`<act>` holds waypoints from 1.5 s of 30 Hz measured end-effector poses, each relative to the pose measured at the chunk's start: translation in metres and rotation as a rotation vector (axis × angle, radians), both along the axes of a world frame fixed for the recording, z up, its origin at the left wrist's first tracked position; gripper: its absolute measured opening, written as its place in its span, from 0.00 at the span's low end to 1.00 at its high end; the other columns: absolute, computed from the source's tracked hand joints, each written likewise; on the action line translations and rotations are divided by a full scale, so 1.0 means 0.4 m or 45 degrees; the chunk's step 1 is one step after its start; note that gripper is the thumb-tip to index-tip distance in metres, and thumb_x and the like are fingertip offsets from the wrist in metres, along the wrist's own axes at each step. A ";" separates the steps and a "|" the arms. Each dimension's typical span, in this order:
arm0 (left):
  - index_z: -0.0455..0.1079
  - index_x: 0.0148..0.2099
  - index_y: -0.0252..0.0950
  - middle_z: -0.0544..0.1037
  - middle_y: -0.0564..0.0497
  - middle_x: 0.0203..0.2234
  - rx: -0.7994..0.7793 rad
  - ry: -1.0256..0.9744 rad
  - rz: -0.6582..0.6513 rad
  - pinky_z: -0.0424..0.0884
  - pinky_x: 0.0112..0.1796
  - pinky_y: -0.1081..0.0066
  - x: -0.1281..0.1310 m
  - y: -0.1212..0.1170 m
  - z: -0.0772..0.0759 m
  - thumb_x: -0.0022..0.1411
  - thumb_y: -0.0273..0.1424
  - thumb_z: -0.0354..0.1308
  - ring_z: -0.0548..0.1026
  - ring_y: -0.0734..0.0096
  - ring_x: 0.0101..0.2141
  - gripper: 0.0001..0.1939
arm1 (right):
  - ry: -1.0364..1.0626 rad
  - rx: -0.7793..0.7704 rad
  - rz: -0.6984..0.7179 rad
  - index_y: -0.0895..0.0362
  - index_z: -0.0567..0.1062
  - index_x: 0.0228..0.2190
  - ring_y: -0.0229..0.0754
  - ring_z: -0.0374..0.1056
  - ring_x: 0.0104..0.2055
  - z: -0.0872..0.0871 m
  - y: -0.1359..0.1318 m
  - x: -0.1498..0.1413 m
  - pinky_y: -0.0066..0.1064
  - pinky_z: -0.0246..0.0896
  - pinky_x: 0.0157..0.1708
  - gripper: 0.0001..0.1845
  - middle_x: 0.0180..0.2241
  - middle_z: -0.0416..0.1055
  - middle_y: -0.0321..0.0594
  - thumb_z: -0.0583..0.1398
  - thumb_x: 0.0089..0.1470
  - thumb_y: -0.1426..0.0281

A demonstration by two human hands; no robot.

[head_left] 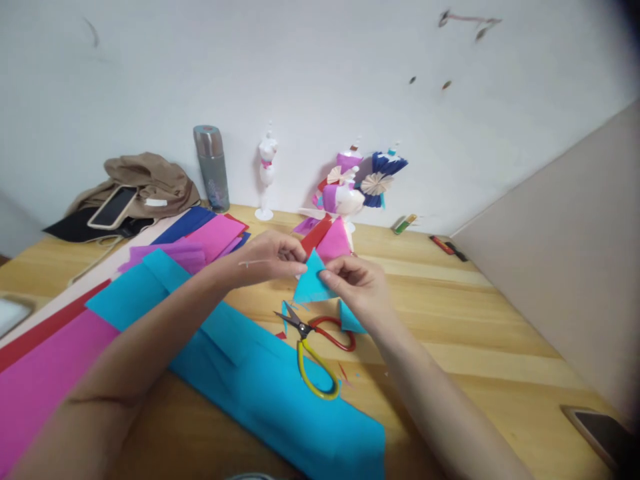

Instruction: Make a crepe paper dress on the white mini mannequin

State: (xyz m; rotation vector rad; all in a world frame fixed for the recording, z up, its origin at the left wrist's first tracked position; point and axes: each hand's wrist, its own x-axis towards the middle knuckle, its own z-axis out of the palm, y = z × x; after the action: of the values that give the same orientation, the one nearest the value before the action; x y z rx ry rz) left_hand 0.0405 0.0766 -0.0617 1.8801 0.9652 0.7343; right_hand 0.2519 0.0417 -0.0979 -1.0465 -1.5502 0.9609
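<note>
A small blue triangle of paper (314, 281) is held up over the table between my two hands. My right hand (357, 280) pinches its right side between thumb and fingers. My left hand (273, 259) is closed at its upper left edge, thumb and fingertips against the paper. Just below lie scissors (303, 329) with one yellow and one red handle, blades parted. They rest partly on a long folded sheet of blue paper (280, 393). Another blue piece (351, 319) sits under my right wrist. Behind my hands are a red piece (316, 233) and a pink piece (336, 241).
Small dress-form figures stand by the wall: a bare white one (267, 173) and others wrapped in purple and navy paper (386, 175). A thermos (212, 170), brown cloth (150, 180) and a phone (114, 207) are at the back left. Magenta paper (55, 380) lies left.
</note>
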 end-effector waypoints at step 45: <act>0.72 0.31 0.33 0.72 0.53 0.23 0.048 0.074 0.067 0.63 0.29 0.73 -0.123 0.123 -0.030 0.51 0.31 0.59 0.69 0.72 0.27 0.06 | -2.697 0.766 0.436 0.63 0.78 0.40 0.47 0.75 0.39 0.351 0.196 -0.209 0.46 0.55 0.53 0.16 0.31 0.78 0.47 0.54 0.58 0.85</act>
State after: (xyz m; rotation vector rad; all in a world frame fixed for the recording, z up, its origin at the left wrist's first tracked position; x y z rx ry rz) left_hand -0.0089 0.1258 -0.0737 1.9240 1.0472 0.7370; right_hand 0.1684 0.1202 0.0424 -1.2351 -3.3202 -1.0798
